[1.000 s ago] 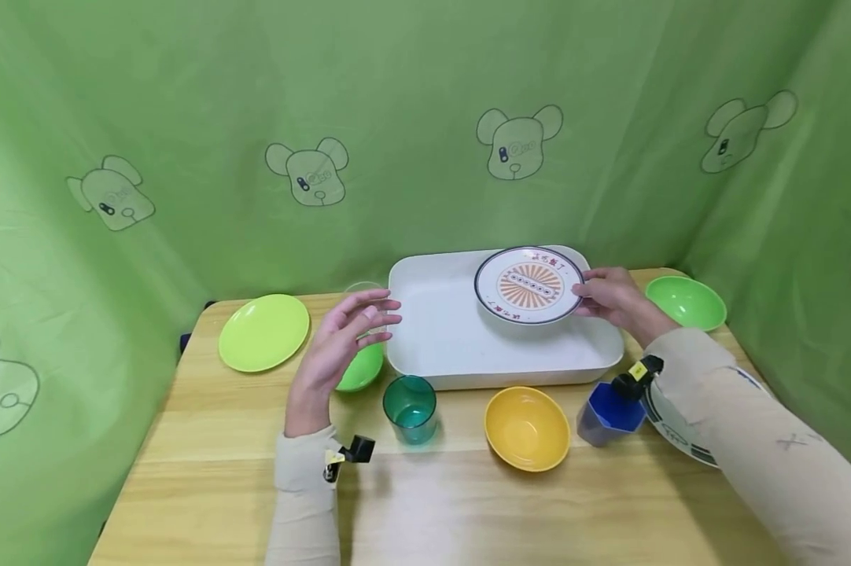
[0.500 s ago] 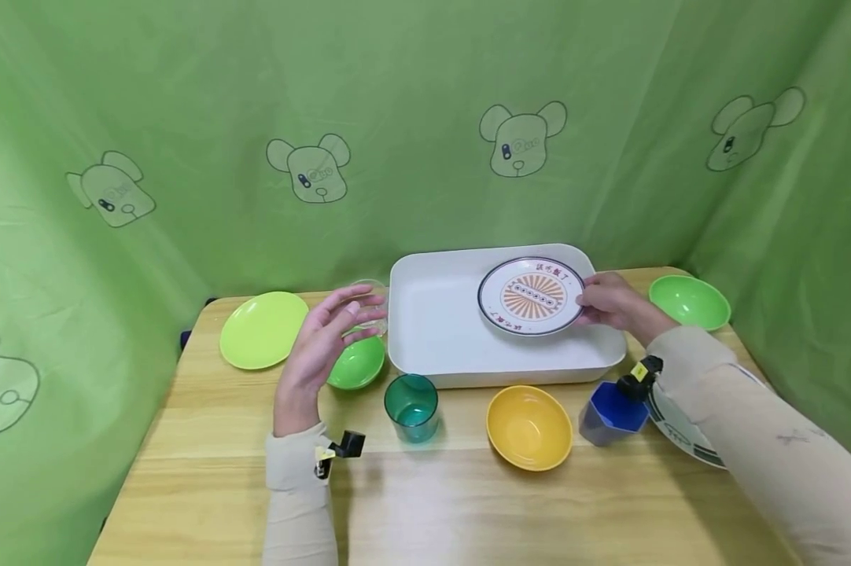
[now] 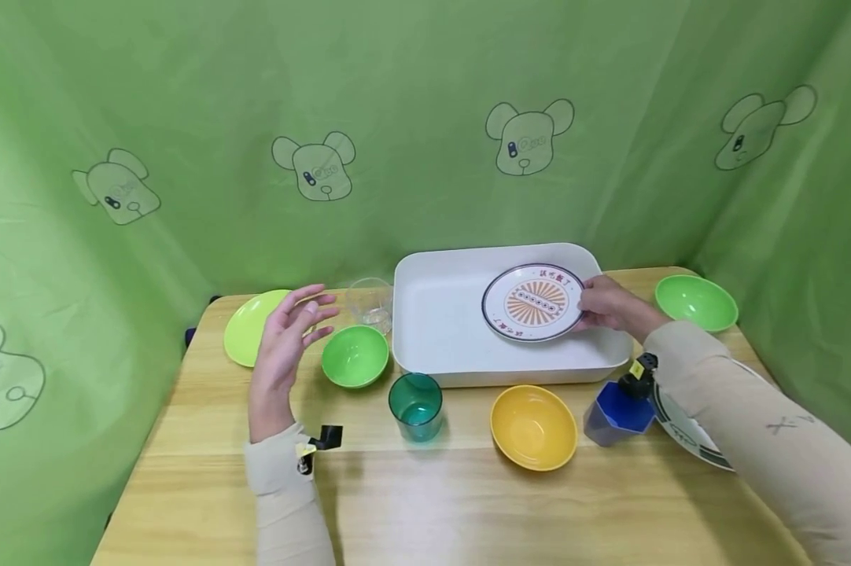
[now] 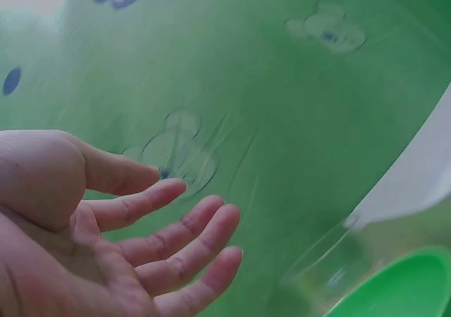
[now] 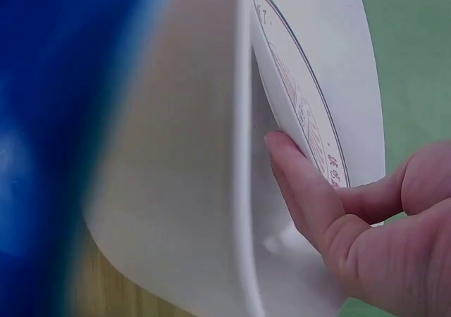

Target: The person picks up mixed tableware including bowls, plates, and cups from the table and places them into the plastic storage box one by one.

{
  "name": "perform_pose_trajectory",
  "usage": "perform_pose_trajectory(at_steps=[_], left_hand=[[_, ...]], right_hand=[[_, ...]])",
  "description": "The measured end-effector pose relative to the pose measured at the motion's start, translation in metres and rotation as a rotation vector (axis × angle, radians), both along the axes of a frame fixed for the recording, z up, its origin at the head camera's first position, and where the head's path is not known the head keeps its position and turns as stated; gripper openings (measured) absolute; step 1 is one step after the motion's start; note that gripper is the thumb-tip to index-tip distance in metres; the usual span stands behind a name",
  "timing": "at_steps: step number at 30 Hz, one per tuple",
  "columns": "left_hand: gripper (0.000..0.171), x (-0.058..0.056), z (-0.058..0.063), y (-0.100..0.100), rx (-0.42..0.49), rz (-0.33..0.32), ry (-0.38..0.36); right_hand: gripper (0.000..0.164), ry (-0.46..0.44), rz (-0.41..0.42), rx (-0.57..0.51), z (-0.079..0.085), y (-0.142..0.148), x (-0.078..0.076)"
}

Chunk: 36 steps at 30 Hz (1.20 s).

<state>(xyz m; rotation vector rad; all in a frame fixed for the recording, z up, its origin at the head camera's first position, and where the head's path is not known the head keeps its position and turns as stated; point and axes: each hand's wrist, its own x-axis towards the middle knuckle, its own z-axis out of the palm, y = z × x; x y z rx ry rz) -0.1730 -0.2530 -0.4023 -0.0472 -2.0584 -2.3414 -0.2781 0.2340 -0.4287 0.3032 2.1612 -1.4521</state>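
My right hand (image 3: 605, 303) pinches the right rim of a white plate (image 3: 535, 303) with an orange sunburst, red characters and a dark edge line. In the right wrist view the plate (image 5: 299, 98) tilts within the white tray (image 5: 243, 190), the thumb on its top and fingers beneath. Whether its underside touches the tray floor I cannot tell. My left hand (image 3: 284, 338) hovers with loosely bent fingers, holding nothing, beside a green bowl (image 3: 355, 356) and in front of a yellow-green plate (image 3: 244, 334). A clear glass (image 3: 370, 303) stands behind that bowl.
Along the tray's front stand a teal cup (image 3: 416, 409), a yellow bowl (image 3: 534, 428) and a blue cup (image 3: 618, 413). Partly under the right forearm lies a white plate with a dark green rim (image 3: 687, 424). Another green bowl (image 3: 696, 303) is at the back right.
The sunburst plate has come down lower into the tray, gripped by my right hand. My left hand has drawn away to the left, uncovering the green bowl and clear glass.
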Motion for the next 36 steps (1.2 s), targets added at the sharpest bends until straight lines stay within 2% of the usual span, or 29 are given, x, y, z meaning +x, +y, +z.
perform_pose_trajectory(at_steps=[4,8,15,24,36], left_hand=[[0.033,0.003,-0.005,-0.019,-0.01,0.114,-0.046],[0.032,0.006,-0.011,-0.033,-0.01,0.19,-0.074],[0.03,0.01,-0.02,-0.05,0.014,0.259,-0.117],[0.03,0.02,-0.031,-0.078,0.153,0.403,-0.236],[0.034,0.025,-0.04,-0.096,0.18,0.505,-0.347]], right_hand=[[0.056,-0.034,0.0,-0.02,0.001,0.0,0.0],[0.053,-0.06,0.003,-0.039,0.0,0.001,-0.002],[0.052,-0.071,0.018,-0.061,-0.002,0.003,-0.003],[0.055,-0.09,-0.001,-0.07,-0.002,0.003,-0.004],[0.054,-0.139,0.058,-0.103,-0.001,0.004,-0.003]])
